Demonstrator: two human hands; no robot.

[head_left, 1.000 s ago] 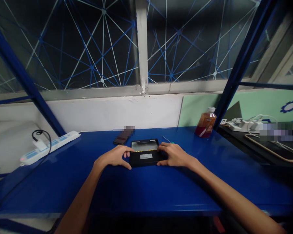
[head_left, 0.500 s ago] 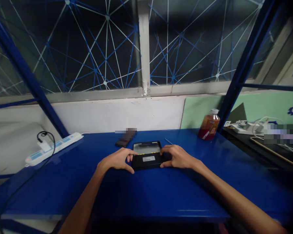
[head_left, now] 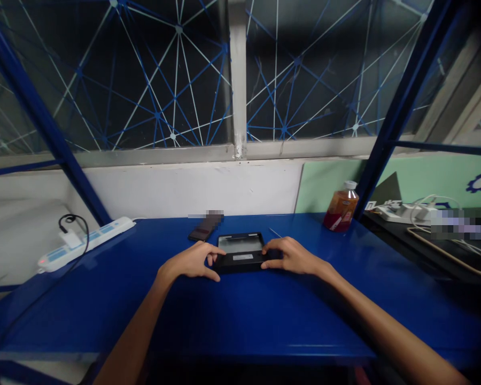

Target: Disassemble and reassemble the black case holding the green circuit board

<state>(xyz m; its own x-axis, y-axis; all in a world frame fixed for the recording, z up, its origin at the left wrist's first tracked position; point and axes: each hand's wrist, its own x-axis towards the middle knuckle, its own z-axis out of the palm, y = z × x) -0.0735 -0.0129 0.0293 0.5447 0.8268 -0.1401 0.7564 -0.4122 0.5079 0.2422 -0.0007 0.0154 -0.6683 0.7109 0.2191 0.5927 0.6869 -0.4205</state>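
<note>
A small black case (head_left: 224, 268) lies on the blue desk with its lid (head_left: 240, 244) raised at the back; the lid's inside looks grey and translucent. Across its front part is a black panel with a white printed label (head_left: 242, 257). At the left edge my left hand (head_left: 192, 260) grips the case, index finger on top and thumb low at the front corner. My right hand (head_left: 288, 255) pinches the right edge between fingers and thumb. What lies beneath the panel is hidden.
Behind the case lies a dark phone (head_left: 207, 226). A thin rod (head_left: 275, 232) sits by my right hand. A drink bottle (head_left: 341, 207) stands at the back right, and a white power strip (head_left: 88, 245) with a black cable lies at the left.
The black labelled panel has tipped down flatter in the case. The row of yellow spots along its back edge is now out of sight. Both hands stay at the sides.
</note>
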